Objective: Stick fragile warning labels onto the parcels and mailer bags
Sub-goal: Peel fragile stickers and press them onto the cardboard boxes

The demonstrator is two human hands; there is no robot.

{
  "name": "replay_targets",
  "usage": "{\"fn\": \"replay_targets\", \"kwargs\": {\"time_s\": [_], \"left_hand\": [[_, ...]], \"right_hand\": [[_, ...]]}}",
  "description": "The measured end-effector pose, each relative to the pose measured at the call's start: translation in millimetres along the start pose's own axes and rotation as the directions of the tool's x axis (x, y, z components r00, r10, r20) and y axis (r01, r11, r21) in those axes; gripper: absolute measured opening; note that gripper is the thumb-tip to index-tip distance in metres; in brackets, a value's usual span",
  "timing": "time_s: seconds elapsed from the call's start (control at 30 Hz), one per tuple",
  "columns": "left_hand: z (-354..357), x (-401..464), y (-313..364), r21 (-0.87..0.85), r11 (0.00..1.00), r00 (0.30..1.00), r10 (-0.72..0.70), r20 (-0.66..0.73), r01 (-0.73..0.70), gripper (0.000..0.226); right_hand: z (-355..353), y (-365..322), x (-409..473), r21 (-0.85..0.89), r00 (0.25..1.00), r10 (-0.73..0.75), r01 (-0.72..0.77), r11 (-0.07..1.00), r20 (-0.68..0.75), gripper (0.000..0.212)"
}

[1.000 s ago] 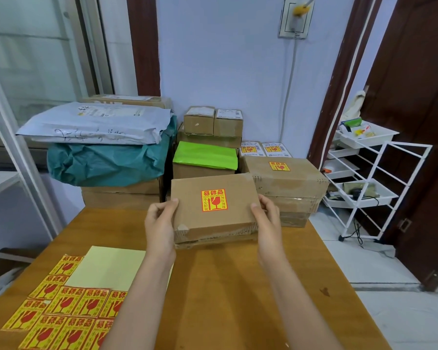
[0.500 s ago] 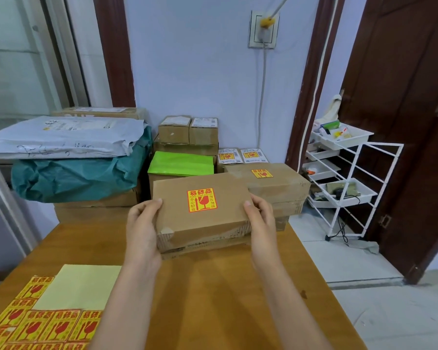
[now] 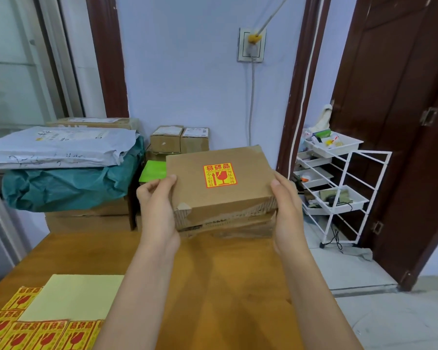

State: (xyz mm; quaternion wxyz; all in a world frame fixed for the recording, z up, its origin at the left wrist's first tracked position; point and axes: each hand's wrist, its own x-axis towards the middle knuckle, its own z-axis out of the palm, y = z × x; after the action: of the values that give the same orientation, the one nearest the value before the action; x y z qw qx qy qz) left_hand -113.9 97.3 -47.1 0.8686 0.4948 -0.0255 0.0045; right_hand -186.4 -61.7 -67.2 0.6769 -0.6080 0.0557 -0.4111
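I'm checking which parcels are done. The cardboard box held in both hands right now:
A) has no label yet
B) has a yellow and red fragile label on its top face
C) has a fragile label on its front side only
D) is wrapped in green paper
B: the cardboard box, held between the left hand and the right hand, shows a yellow and red fragile label stuck on its top face.
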Motion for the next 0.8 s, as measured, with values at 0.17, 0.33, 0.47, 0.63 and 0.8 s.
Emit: {"fn": "replay_targets", "kwargs": {"time_s": [0.17, 0.33, 0.47, 0.63, 0.8], "left_hand": [[40, 9, -1, -0.036, 0.999, 0.997, -0.022, 0.070, 0.025, 0.016], [75, 33, -7, -0.040, 0.998, 0.992, -0.041, 0.123, 0.047, 0.035], [91, 48, -17, 0.022, 1.000, 0.986, -0.009, 0.165, 0.006, 0.019], [101, 58, -32, 0.093, 0.996, 0.953, -0.027, 0.303, -0.002, 0.032], [103, 75, -54, 0.226, 0.974, 0.908, -0.068, 0.412, -0.029, 0.048]], "right_hand": [[-15, -16, 27, -0.004, 0.997, -0.013, 0.013, 1.000, -0.074, 0.041], [-27, -25, 66, -0.103, 0.988, -0.093, 0.080, 0.991, -0.125, 0.011], [-33, -19, 94, -0.175, 0.991, -0.085, 0.066, 0.982, -0.103, 0.018], [-43, -13, 115, -0.154, 0.995, -0.056, 0.042, 0.987, -0.085, 0.018], [-55, 12, 127, -0.141, 0.993, 0.001, -0.018, 0.990, -0.119, 0.016]]}}
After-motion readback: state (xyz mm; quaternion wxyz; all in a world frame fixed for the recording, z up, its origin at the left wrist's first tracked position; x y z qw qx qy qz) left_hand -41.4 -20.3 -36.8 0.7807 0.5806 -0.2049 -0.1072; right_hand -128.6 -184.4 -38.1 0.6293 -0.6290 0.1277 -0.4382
